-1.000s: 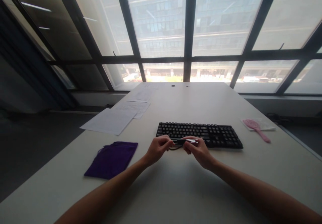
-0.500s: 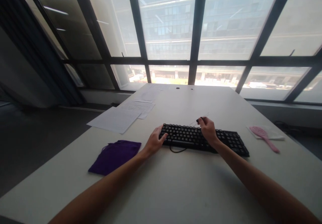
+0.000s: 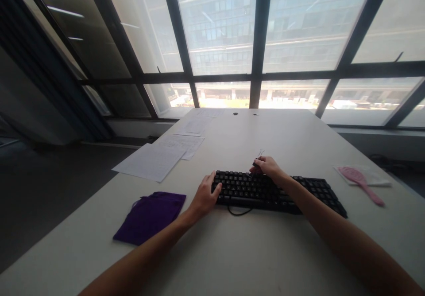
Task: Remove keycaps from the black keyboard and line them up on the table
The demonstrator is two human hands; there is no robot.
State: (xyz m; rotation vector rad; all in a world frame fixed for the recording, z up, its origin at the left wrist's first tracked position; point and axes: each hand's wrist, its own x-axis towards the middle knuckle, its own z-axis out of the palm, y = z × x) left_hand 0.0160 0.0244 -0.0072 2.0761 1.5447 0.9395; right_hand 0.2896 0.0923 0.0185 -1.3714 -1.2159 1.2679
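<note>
Black, long plastic keyboard (image 3: 237,188) lies on the tabletop (image 3: 245,251), where we should steady its left end with our half-open, empty left hand (image 3: 205,195), while our right hand (image 3: 266,166) pinches firmly a small dark wire-ended tool (image 3: 255,164).

Table: white, long, with pale smooth top (image 3: 272,138); its far end is at the windows.
Keyboard: black (image 3: 237,187), lies crosswise on the table, its right end somewhat nearer to the viewer.
Cable: dark and thin (image 3: 237,215), makes a loop at the near edge of the keyboard.
Pouch: purple cloth (image 3: 149,218), lies flat, to the left of the keyboard.
Papers: several white sheets (image 3: 149,161), partly overlapping, along the left edge.
Packet: whitish (image 3: 378,180), near the right edge.
Brush: pink (image 3: 357,177), lies partly upon the packet.
Far end: a small dark disc (image 3: 235,113).
</note>
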